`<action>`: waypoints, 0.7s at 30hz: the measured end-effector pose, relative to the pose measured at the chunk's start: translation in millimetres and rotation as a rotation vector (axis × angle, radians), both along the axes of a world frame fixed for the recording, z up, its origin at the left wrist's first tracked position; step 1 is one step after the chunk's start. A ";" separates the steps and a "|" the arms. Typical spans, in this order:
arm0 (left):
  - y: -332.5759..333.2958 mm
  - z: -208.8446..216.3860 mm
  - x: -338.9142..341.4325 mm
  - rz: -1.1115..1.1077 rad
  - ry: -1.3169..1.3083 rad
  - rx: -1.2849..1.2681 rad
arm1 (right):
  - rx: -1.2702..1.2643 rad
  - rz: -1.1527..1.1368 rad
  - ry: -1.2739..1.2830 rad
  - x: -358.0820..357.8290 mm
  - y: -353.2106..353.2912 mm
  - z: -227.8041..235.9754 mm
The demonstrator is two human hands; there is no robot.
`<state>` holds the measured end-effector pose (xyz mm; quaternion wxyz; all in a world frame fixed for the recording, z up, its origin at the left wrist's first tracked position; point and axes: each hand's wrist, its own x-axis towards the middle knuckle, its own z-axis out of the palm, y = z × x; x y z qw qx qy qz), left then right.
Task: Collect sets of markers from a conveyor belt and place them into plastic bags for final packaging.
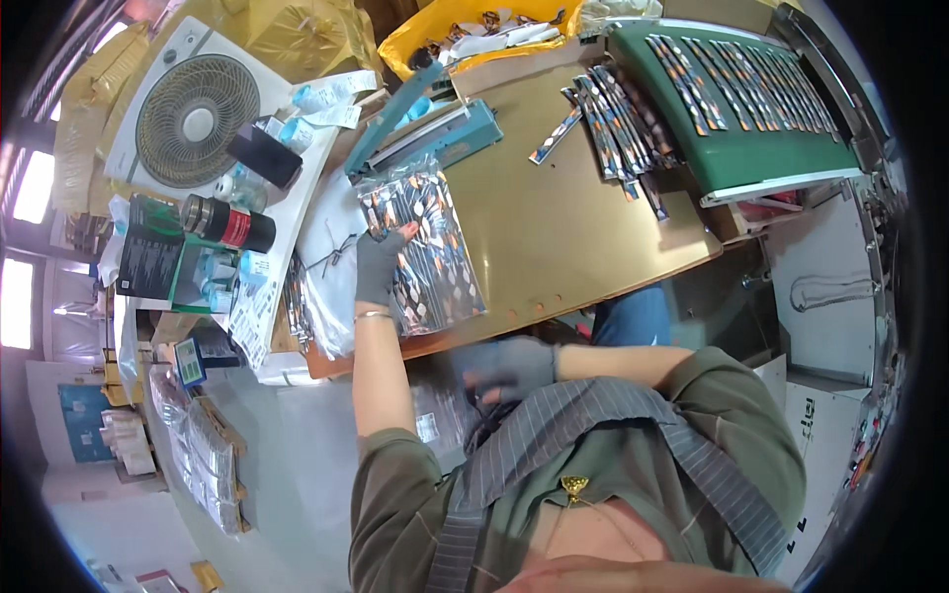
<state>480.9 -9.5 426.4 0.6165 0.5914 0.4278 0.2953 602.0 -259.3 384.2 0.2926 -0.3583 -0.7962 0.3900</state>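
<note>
My left hand (380,262), in a grey fingerless glove, rests on a clear plastic bag (435,247) packed with dark strips patterned in orange and white. Its fingers lie flat across the bag's left side. The bag's far end is by a teal bag sealer (445,143) with its arm raised. My right hand (516,368), also gloved in grey, is close to my body below the table's front edge. Motion blurs its fingers, so what it holds, if anything, cannot be made out. Clear plastic sheets or bags (331,287) lie left of the packed bag.
Loose patterned strips (618,124) are piled on the tan table (563,232). More strips lie in rows on a green surface (771,163) at the right. A yellow-lined container (420,38) stands behind. On the left are a fan (198,109), a flask (229,223) and a dark box (265,155).
</note>
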 end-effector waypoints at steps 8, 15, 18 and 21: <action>-71.5 46.4 28.8 -0.111 -0.171 0.240 | -0.280 -0.856 0.649 113.9 90.3 116.7; -68.1 30.6 50.4 -0.025 -0.216 0.172 | -0.168 -0.948 0.763 157.3 172.1 111.7; -51.5 21.5 61.0 -0.016 -0.256 0.096 | 0.197 -1.285 0.449 191.8 229.3 103.1; -15.9 -4.9 70.8 0.034 -0.215 -0.010 | 0.065 -1.303 0.219 196.7 283.0 120.8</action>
